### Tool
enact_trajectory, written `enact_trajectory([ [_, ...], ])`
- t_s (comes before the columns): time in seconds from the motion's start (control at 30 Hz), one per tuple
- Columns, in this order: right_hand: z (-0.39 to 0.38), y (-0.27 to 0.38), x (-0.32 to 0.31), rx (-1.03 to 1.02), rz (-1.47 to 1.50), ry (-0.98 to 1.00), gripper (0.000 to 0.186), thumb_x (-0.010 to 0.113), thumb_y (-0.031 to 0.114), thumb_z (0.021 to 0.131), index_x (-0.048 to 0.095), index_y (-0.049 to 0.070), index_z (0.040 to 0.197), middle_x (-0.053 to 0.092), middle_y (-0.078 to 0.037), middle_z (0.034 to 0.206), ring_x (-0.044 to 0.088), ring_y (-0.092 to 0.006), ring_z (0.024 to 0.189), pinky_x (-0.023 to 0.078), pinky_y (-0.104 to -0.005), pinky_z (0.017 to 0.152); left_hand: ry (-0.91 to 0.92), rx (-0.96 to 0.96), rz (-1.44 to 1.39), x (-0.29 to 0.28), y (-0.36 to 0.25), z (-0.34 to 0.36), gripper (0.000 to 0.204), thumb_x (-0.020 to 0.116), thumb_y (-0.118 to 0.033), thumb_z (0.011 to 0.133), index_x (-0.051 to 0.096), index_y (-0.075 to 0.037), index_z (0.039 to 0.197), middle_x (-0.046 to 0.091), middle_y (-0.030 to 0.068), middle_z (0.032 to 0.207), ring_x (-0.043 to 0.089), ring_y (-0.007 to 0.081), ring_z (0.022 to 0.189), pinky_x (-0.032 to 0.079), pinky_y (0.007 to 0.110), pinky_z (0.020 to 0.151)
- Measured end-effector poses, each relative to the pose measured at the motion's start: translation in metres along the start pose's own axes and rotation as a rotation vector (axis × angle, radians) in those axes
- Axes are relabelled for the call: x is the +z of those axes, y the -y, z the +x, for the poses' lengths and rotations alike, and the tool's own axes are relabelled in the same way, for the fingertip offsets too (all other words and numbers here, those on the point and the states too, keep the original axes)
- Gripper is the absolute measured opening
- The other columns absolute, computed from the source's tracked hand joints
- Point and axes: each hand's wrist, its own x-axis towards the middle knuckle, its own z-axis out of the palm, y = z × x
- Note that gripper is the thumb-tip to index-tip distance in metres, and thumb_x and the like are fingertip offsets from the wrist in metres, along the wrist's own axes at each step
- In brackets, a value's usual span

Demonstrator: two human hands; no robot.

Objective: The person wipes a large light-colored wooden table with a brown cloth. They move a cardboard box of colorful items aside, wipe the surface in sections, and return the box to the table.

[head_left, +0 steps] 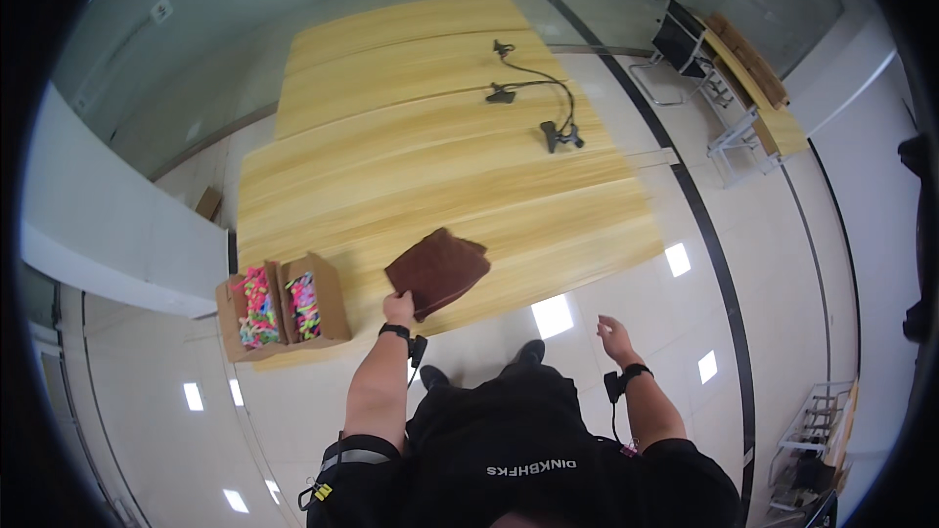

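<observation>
Over the feed, I have the wood-grain table (430, 176) as my landmark. At its near edge, left of the middle, I see the left hand (399, 308) pinched onto a folded brown cloth (440, 272), fingers and thumb clamped together on its near left corner. The cloth lies over the table's near strip, spread flat and turned askew to the edge; I cannot tell whether its far part touches the tabletop or hangs just above it. The right hand (615, 337) is off the table, beyond the right part of its near edge and over the tiled floor (636, 284), with its fingers loosely curled and apart from the thumb.

On the table's near left corner I see two open-topped cardboard boxes (335, 298) side by side, each filled with small bright strips (258, 308) in pink, green, blue and other colors. Toward the table's far right, I see three black spring clamps (502, 94) joined by dark bendy cables (562, 83). Well off the table's right side, a black chair (680, 39) stands against a small desk (782, 132).
</observation>
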Motion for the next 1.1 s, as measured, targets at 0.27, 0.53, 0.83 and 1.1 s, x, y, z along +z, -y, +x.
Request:
enact_trajectory([
  [0.27,0.011,-0.143,-0.124,0.069,0.039,-0.076,0.042,0.062,0.018,0.109,0.063,-0.004,0.146,0.073,-0.019,0.137,0.076,-0.0267,0.111,0.061,-0.0383,0.098,-0.299,0.183,0.286,0.062,-0.078,-0.047,0.030,0.080,-0.027,0.095,0.077,0.003,0.095,0.077,0.0229,0.092,0.076,0.0403,0.090,0.058,0.048,0.079],
  [0.53,0.074,-0.124,-0.338,-0.179,0.203,-0.346,0.034,0.063,0.019,0.110,0.070,0.002,0.138,0.079,-0.017,0.122,0.076,-0.0228,0.103,0.059,-0.0345,0.089,-0.243,0.929,0.203,0.276,-0.285,-0.187,0.019,0.068,-0.016,0.102,0.068,0.000,0.113,0.068,0.0227,0.111,0.066,0.0434,0.103,0.055,0.049,0.090],
  [0.83,-0.115,0.111,-0.611,-0.943,-0.162,-0.918,0.025,0.059,0.001,0.098,0.076,0.009,0.114,0.080,-0.013,0.110,0.074,-0.0315,0.091,0.053,-0.0350,0.075,0.354,1.165,0.126,0.557,-0.431,-0.328,0.024,0.061,-0.018,0.108,0.061,-0.001,0.125,0.067,0.0258,0.120,0.065,0.0472,0.113,0.054,0.053,0.094],
  [1.1,-0.163,0.143,-0.707,-1.001,-0.585,-1.033,0.031,0.070,0.020,0.105,0.071,0.018,0.136,0.070,0.004,0.120,0.077,-0.0277,0.097,0.050,-0.0410,0.070,0.965,1.377,0.045,0.781,-0.513,-0.453,0.025,0.077,-0.020,0.099,0.075,0.001,0.114,0.075,0.0148,0.089,0.064,0.0232,0.069,0.053,0.036,0.065],
])
